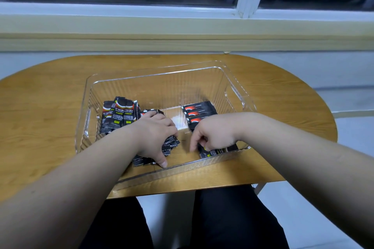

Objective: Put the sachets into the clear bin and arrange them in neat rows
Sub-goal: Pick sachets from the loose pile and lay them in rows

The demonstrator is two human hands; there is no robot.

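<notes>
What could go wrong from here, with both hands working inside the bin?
1. The left hand grips a fanned stack; on release it may splay and spoil the row.
2. The leaning sachets against the left wall of the clear bin look loosely propped; a nudge could topple them.
3. The clear bin sits close to the front edge of the table; a pull toward the body might slide it off.

Black sachets inside clear bin
</notes>
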